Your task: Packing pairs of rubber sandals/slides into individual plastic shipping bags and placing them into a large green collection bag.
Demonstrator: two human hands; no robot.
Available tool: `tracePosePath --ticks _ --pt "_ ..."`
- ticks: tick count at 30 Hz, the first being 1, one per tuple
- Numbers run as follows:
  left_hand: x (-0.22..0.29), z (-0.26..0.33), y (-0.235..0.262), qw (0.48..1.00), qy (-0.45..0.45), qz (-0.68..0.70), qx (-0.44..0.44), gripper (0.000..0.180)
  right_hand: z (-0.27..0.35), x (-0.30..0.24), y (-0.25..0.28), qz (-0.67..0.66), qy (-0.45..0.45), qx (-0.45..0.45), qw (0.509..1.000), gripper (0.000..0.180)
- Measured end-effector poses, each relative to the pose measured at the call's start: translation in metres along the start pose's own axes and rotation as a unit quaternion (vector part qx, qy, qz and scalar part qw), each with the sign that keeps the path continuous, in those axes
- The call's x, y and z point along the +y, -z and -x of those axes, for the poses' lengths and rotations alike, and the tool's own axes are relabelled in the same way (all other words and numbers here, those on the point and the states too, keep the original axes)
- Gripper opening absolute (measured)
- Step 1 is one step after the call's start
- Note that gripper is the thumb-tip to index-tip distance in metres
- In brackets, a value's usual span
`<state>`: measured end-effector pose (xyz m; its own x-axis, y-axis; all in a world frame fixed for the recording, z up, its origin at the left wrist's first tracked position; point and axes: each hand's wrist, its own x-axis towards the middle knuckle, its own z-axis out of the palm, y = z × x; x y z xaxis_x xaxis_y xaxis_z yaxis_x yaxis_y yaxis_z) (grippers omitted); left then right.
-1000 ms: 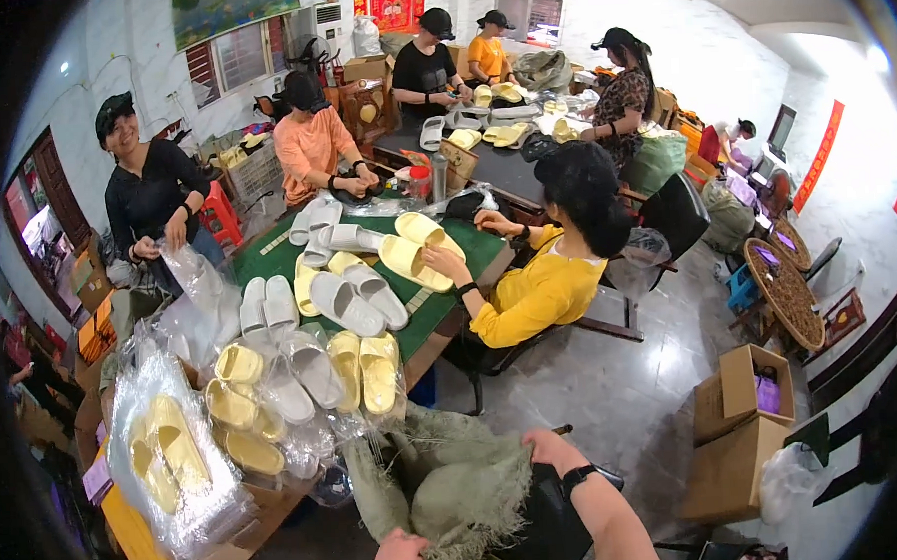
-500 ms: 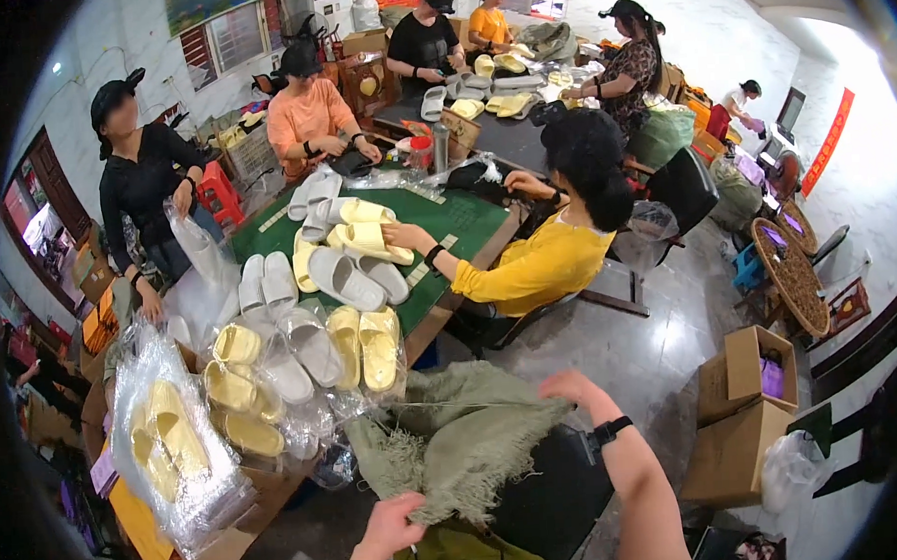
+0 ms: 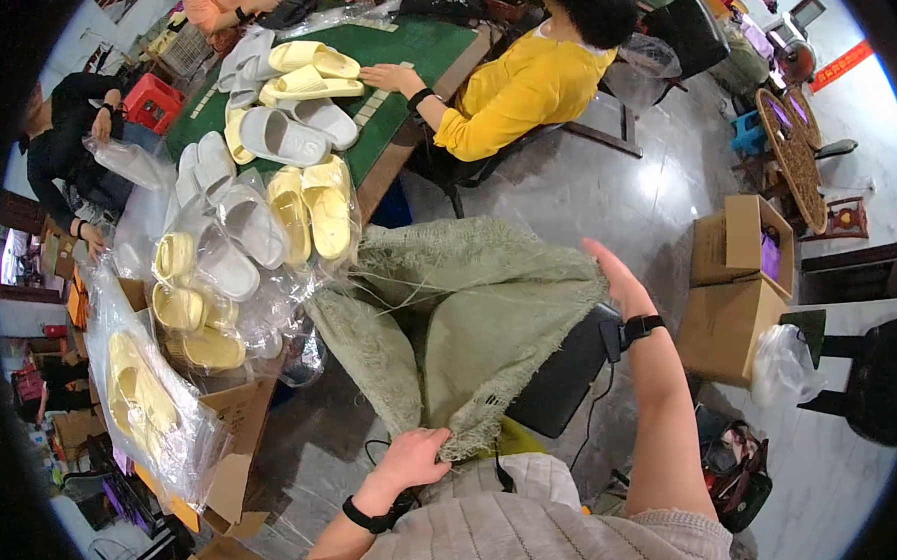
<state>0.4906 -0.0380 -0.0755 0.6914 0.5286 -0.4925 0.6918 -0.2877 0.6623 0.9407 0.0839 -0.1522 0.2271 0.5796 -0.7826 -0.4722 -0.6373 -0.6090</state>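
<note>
The woven sack [image 3: 470, 319], pale green, coarse and frayed at its edges, hung at frame centre; the left hand [image 3: 411, 460] gripped its lower edge, while the right hand [image 3: 617, 278], fingers spread flat, pressed its right side.

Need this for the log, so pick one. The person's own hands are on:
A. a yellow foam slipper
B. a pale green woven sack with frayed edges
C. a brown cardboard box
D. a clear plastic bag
B: the left hand grips the frayed lower edge of the pale green woven sack, while the right hand rests open against its far side.
</note>
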Motion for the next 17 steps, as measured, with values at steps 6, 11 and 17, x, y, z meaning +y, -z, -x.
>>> tracePosePath --ticks 6,11,17 --pt "0.000 -0.005 -0.009 0.982 0.069 -0.062 -0.165 0.034 -0.019 0.053 0.011 0.605 -0.003 -0.092 0.791 0.079" --pt "-0.015 -0.002 -0.019 0.993 -0.068 -0.050 -0.079 0.028 -0.020 0.061 -0.028 0.458 0.043 -0.082 0.884 0.069" --pt "-0.004 -0.037 -0.031 0.988 -0.114 0.006 -0.107 0.037 -0.068 0.010 0.011 0.347 0.252 0.181 0.885 0.059"
